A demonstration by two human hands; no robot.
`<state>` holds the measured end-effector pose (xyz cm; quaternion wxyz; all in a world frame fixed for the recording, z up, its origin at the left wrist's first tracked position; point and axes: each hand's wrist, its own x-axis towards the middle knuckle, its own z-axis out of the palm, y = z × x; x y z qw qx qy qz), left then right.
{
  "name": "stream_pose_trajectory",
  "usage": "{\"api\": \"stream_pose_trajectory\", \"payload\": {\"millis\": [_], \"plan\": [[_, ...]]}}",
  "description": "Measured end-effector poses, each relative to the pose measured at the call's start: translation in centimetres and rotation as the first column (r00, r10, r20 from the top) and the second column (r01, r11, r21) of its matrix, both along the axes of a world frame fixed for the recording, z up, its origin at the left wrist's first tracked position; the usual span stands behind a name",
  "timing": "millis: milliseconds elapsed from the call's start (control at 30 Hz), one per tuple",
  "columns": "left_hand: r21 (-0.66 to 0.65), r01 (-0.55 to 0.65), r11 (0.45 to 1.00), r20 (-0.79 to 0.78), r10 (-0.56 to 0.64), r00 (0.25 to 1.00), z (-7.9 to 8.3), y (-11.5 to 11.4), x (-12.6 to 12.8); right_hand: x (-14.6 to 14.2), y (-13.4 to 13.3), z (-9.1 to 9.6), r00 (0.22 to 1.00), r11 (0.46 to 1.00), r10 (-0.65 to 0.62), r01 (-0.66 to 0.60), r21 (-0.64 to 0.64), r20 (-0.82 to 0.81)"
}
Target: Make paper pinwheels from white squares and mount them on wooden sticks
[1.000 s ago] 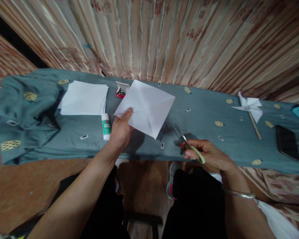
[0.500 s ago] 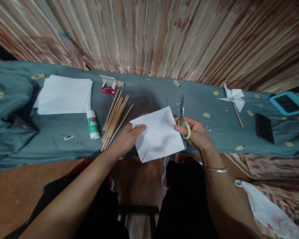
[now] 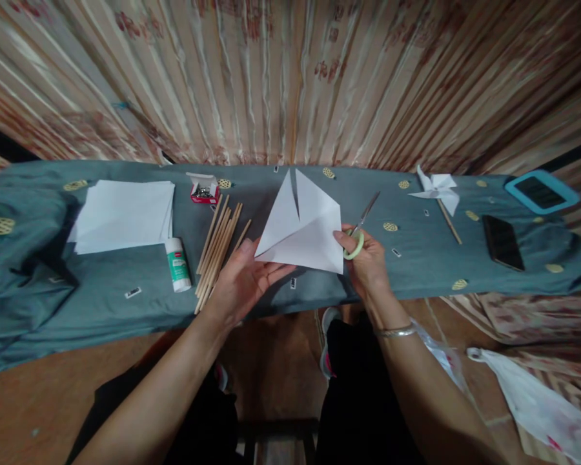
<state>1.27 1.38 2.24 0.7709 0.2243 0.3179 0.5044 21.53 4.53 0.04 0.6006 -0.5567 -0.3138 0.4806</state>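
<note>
Pleated curtains with reddish figures hang behind a long table draped in grey-green cloth dotted with yellow pineapples. Above its near half, a white sheet of paper is held up at the front, a slit open at its top and a line running inward from its left corner. Under that corner the left hand lies palm up, fingers extended beneath the paper rather than clenched. At the right edge, the right hand grasps green-handled scissors, blades pointing up and away, its thumb against the paper. Left of the sheet lie thin wooden sticks, then a glue stick and a stack of white paper; an open red box sits behind the sticks. Farther right are a paper pinwheel, a dark phone and a blue-framed device
</note>
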Motion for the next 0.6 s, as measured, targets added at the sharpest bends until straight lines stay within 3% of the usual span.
{"api": "stream_pose_trajectory", "payload": {"millis": [200, 400, 500, 600], "plan": [[-0.038, -0.057, 0.998, 0.055, 0.06, 0.997, -0.8, -0.3, 1.8, -0.8, -0.1, -0.3, 1.0, 1.0, 0.01, -0.01, 0.018, -0.022], [-0.192, -0.278, 0.941, -0.028, 0.278, 0.96, -0.9, 0.8, 2.7, -2.0, -0.5, -0.4, 0.994, 0.998, 0.046, -0.049, 0.031, 0.099], [-0.22, -0.35, 0.911, -0.09, 0.338, 0.937, -0.9, 1.5, 2.3, -2.2, -0.8, -0.4, 0.978, 0.989, 0.148, -0.149, -0.01, 0.149], [-0.132, -0.411, 0.902, -0.115, 0.398, 0.91, -0.7, 2.2, 1.3, -1.7, -1.3, -0.1, 0.928, 0.944, 0.331, -0.324, -0.071, 0.17]]}}
